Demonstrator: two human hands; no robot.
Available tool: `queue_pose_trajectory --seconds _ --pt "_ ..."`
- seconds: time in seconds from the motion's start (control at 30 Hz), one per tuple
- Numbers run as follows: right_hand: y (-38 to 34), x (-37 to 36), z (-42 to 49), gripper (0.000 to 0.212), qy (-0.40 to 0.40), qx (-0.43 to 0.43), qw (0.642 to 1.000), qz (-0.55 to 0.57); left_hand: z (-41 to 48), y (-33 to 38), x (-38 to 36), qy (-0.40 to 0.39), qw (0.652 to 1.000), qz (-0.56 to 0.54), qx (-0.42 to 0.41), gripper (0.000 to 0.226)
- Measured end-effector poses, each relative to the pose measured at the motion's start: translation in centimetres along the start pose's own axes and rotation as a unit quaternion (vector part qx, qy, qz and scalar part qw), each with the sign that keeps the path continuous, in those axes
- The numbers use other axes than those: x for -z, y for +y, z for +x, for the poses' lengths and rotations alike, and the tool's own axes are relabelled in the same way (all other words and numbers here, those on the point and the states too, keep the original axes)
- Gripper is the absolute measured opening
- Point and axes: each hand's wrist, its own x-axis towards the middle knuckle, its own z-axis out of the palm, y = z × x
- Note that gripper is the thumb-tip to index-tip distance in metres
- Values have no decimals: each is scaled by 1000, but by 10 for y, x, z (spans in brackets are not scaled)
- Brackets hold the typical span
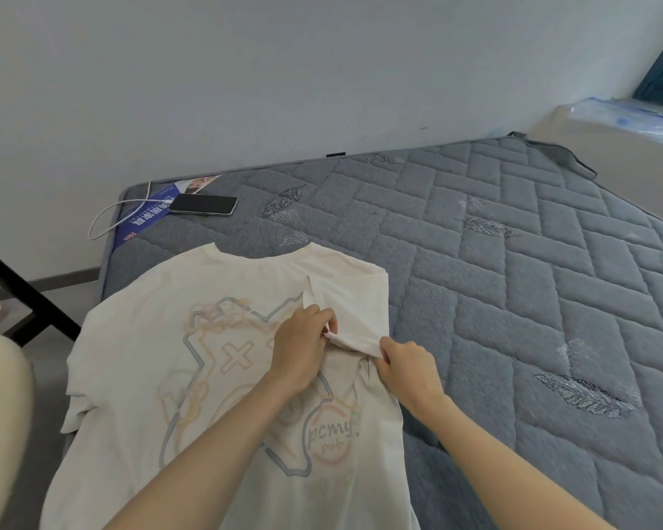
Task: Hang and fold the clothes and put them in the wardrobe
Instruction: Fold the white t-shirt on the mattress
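A cream T-shirt (161, 361) with a pastel outline print lies flat, back up, on the near left part of a grey quilted mattress (513, 285). Its right sleeve (349, 304) is folded inward over the body. My left hand (303, 346) pinches the hem of that sleeve at its left end. My right hand (406, 365) pinches the same hem at its right end, by the shirt's right edge. The shirt's left sleeve hangs over the mattress edge at the left.
A black phone (203, 204) with a white cable (108, 219) lies at the far left corner of the mattress, on a blue label. A black bar (27, 296) slants beside the bed at left. A white wall stands behind. A ledge with plastic wrap (624, 116) is at far right.
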Motion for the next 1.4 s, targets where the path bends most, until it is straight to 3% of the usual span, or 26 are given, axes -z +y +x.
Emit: queue_pose_trajectory --seconds 0.13,0.23,0.3,0.37,0.47,0.53,0.57,0.7,0.87,0.93,1.03,1.13,1.27,1.4 --pt "7 0 -8 23 -138 42 989 -38 -14 -10 -10 -110 992 61 -29 31" --pt "10 11 -8 26 -210 34 977 -28 -20 -20 -15 -162 986 43 -10 42" --pt "7 18 -6 25 -176 -11 984 35 -21 -24 -15 -141 990 -8 31 44" --pt "2 18 1 18 -91 -94 981 146 -20 -26 -13 -112 988 -75 80 38" --pt "-1 12 31 29 -76 -259 907 324 -16 -27 -11 -99 974 -142 144 24" --pt "-1 5 50 36 -89 -322 854 398 -14 -27 -12 -121 964 -163 170 25" --pt "-2 2 57 34 -80 -338 846 404 -15 -26 -14 -132 960 -168 181 29" --pt "0 -22 79 45 -54 -364 863 345 -12 -27 -22 -138 949 -198 205 49" --pt "7 -30 104 32 -42 -343 852 393 -5 -29 -33 -163 957 -165 174 66" --pt "7 -30 111 25 -4 -320 866 385 -2 -27 -36 -165 961 -145 166 69" --pt "4 -27 121 32 69 -284 891 347 8 -25 -42 -150 969 -115 158 73" --pt "5 -30 124 31 98 -277 909 295 18 -22 -46 -148 969 -111 161 73" --pt "4 -37 117 26 59 -324 923 196 17 -27 -47 -146 963 -136 179 65" --pt "-3 -33 118 48 101 -237 964 71 13 -37 -39 -127 959 -170 186 45"
